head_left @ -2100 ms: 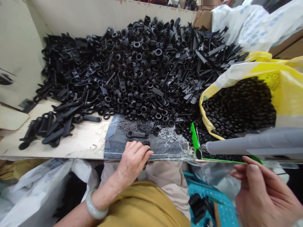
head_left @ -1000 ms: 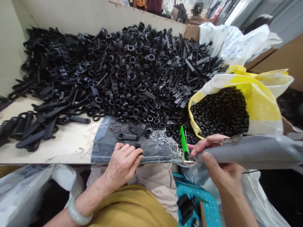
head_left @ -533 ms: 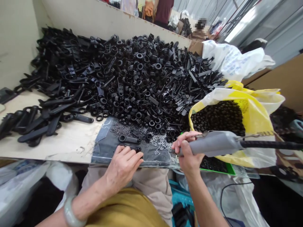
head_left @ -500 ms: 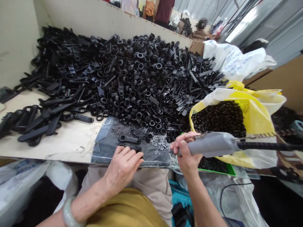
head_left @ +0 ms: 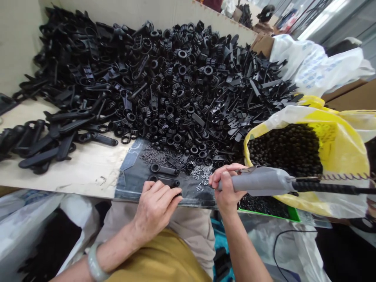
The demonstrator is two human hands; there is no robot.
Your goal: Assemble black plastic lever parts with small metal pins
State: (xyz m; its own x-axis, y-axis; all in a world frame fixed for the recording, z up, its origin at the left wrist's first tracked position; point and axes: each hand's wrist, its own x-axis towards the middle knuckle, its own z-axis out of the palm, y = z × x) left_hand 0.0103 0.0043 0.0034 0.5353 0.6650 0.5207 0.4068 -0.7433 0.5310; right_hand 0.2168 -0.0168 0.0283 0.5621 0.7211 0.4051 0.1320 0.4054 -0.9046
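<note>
My left hand (head_left: 158,201) is closed, its fingertips on a black plastic handle (head_left: 164,181) with a ring-shaped end, at the front of a dark mat (head_left: 126,182). Just behind lies a second black handle (head_left: 166,169), parallel to the first. In my right hand (head_left: 227,186) is a grey power screwdriver (head_left: 261,181), held level and pointing left. Its tip is beside a small pile of silver pins or screws (head_left: 202,172); whether it touches one I cannot tell. Small dark metal bits (head_left: 155,155) are spread behind the handles.
A large heap of black plastic parts (head_left: 164,78) covers the table's back. More black handles (head_left: 55,145) lie at left. On the right, a yellow-and-white bag (head_left: 346,156) holds small black pieces, above a green tray (head_left: 293,214). A coiled cable (head_left: 343,177) trails right from the screwdriver.
The camera view has shifted a little. My right hand has moved the screwdriver slightly left, closer to the silver pile. My left hand stays on the black handle.
</note>
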